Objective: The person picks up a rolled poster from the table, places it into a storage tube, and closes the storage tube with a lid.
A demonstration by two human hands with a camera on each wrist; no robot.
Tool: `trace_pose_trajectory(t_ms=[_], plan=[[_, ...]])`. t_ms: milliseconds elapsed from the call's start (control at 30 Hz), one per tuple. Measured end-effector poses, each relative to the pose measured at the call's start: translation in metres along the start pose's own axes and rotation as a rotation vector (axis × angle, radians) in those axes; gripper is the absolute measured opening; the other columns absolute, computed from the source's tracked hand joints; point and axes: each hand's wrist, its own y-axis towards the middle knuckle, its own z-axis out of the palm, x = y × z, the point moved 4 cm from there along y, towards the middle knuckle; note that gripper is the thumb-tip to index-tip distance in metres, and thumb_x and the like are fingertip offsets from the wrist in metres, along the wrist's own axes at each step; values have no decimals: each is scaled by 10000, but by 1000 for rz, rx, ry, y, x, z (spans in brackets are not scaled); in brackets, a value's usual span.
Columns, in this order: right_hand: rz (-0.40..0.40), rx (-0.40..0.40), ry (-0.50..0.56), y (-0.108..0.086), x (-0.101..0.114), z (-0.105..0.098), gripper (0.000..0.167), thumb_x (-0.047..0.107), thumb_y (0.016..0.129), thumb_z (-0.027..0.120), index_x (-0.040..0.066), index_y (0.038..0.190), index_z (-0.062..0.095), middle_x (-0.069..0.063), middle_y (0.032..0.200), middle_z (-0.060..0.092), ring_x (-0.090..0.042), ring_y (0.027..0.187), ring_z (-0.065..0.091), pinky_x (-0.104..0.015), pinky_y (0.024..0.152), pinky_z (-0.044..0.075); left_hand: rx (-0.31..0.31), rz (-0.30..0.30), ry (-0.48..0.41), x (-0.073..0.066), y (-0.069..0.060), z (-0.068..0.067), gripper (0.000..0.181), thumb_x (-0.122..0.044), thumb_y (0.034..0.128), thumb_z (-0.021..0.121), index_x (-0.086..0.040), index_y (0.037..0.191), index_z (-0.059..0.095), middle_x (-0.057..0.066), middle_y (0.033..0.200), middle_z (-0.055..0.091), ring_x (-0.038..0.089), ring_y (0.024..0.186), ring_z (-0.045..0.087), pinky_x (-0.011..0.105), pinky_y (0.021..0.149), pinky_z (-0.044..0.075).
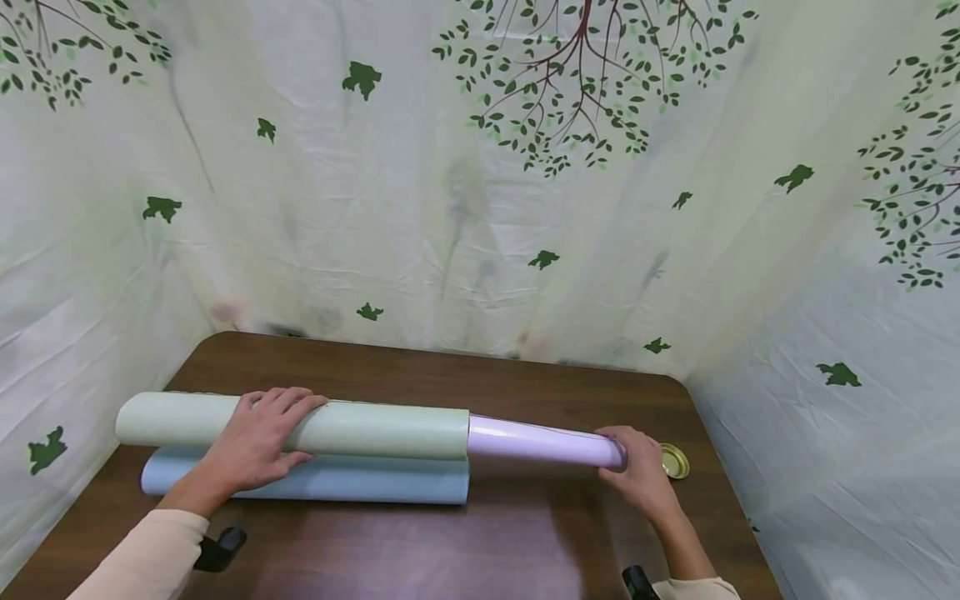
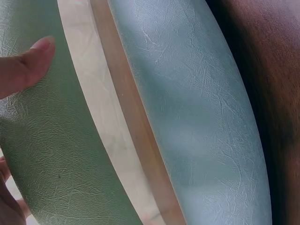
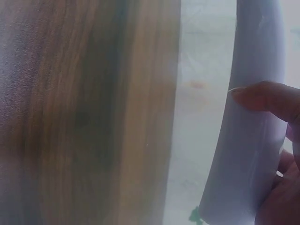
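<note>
White backdrop (image 1: 450, 208) with green leaf prints and dangling branches across the upper part of the frame, plus a brown wooden tabletop (image 1: 360, 542) over the lower part, kinda shiny around the bottom middle.

Now the fun stuff: pale green roll (image 1: 405, 431) stretched from the left side to about the centre, with a pale blue roll (image 1: 375, 482) right below it in the picture. Overlapping in the head view, but with a strip of backdrop and tabletop between the two in the left wrist view, so apart there.

Left hand (image 1: 258, 442) wrapped over the green roll near its middle, fingers across the top, thumb along the near side. Definitely a grip. Blue roll just beneath that same hand, partly hidden by it.

Right hand (image 1: 641, 471) over at the lower right, pinching the right end of a lilac roll (image 1: 532, 440) between thumb and fingers. Thinner than the green one, running leftward from that hand straight to the green roll's right end. Left end out of sight, so can't tell how far in, if at all.

Also a round gold lid (image 1: 675, 461) just right of the right hand, partly hidden behind it. Cream sleeves (image 1: 138, 554) on both arms, btw.
</note>
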Motion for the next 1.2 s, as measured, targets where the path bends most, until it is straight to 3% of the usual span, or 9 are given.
trace_pose_trajectory(t_ms=[267,633,1200], plan=[[-47,-31,-6,-1,2,1,548,-68,520,874,33,1020,676,-120,1000,683,-326,935,605,-505,836,335,-9,8,4,-3,5,1,740,-292,594,906,-115,1233,578,105,1176,580,342,1061,544,616,833,367],[-52,-27,-24,2,9,3,548,-44,533,881,37,1033,675,-117,1019,677,-341,975,595,-510,867,316,-35,34,10,-4,9,-1,737,-284,584,906,-107,1222,583,107,1153,582,339,1043,546,599,828,358],[-121,-52,-49,6,22,8,565,-27,513,899,25,1039,699,-118,998,659,-336,942,604,-509,867,330,-7,19,10,-4,11,-1,724,-281,603,901,-107,1230,583,106,1160,578,339,1059,540,600,856,348]])
